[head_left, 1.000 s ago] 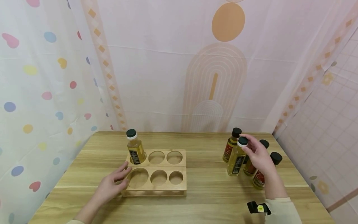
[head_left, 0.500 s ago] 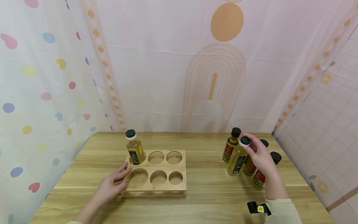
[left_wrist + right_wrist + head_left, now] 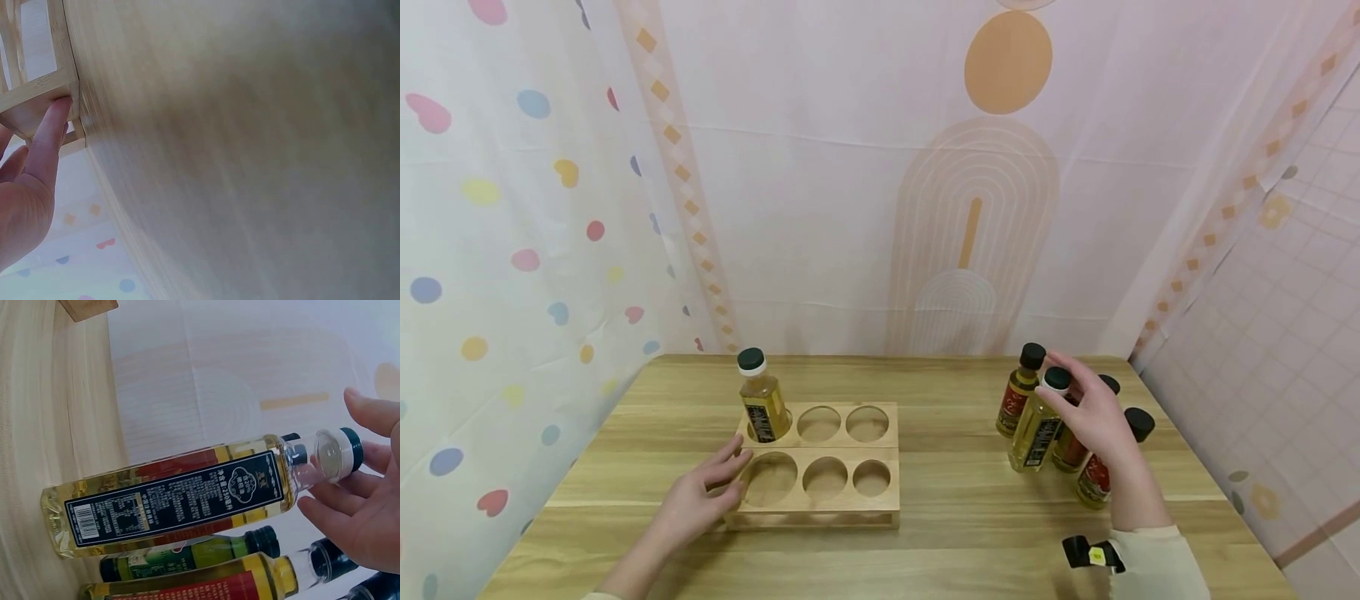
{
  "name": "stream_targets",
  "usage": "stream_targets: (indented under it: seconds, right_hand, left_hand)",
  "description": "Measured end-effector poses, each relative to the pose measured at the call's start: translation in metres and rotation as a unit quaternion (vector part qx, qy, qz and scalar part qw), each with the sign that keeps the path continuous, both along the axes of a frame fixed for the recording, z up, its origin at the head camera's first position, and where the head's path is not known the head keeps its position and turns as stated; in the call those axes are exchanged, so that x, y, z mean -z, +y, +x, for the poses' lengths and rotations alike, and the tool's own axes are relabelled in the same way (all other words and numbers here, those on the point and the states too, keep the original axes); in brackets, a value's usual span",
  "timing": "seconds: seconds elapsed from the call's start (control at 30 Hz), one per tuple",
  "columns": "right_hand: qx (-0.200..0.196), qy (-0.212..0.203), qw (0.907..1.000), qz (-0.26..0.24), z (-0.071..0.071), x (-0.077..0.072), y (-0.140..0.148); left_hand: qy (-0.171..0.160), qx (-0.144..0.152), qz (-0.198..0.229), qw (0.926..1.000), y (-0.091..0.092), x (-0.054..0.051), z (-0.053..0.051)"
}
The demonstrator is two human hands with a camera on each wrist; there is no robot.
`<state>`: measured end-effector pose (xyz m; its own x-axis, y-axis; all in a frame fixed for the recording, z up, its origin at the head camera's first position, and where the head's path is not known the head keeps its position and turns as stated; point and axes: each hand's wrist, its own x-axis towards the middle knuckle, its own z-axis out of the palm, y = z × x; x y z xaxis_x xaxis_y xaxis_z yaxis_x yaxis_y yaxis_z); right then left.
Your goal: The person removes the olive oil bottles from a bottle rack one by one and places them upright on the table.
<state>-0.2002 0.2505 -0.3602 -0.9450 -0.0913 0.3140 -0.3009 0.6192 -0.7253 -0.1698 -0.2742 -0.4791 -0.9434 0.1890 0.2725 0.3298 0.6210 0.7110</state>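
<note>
My left hand [image 3: 697, 492] touches the left end of a two-tier wooden bottle rack [image 3: 880, 492]; in the left wrist view an extended finger [image 3: 49, 144] lies against the end panel. An oil bottle [image 3: 763, 408] with a dark green cap stands in the rack's back left hole. Around the neck of a similar oil bottle [image 3: 1033, 433], upright on the table, my right hand [image 3: 1097, 412] spreads its fingers. The right wrist view shows the thumb [image 3: 372, 412] apart from that bottle [image 3: 175, 494], its fingers beside and behind the neck.
Close around the right hand stand red-labelled bottles with black caps: one behind left [image 3: 1017, 400], one partly hidden [image 3: 1070, 450], one nearer the front [image 3: 1095, 482]. A small green bottle [image 3: 194, 555] shows in the right wrist view. Patterned curtains [image 3: 820, 208] hang behind the table [image 3: 955, 533].
The right thumb has shifted left, from the right side of the bottle's neck to across its front, and the hand has spread. The left hand, rack and bottles stay in place.
</note>
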Motion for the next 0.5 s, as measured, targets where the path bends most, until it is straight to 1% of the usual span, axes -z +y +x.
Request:
stream_targets:
  seconds: [0.17, 0.37, 0.5]
  right_hand:
    - [0.008, 0.027, 0.9984, 0.049, -0.003, -0.004, -0.003]
    - [0.011, 0.050, 0.9953, 0.083, -0.007, -0.010, -0.009]
    - [0.003, 0.062, 0.9925, 0.105, -0.011, -0.014, -0.017]
  left_hand:
    - [-0.004, -0.001, -0.001, 1.0000, 0.000, 0.000, 0.000]
    - [-0.005, 0.001, 0.002, 1.0000, 0.001, 0.000, 0.000]
    - [-0.009, 0.000, 0.003, 1.0000, 0.001, 0.000, 0.000]
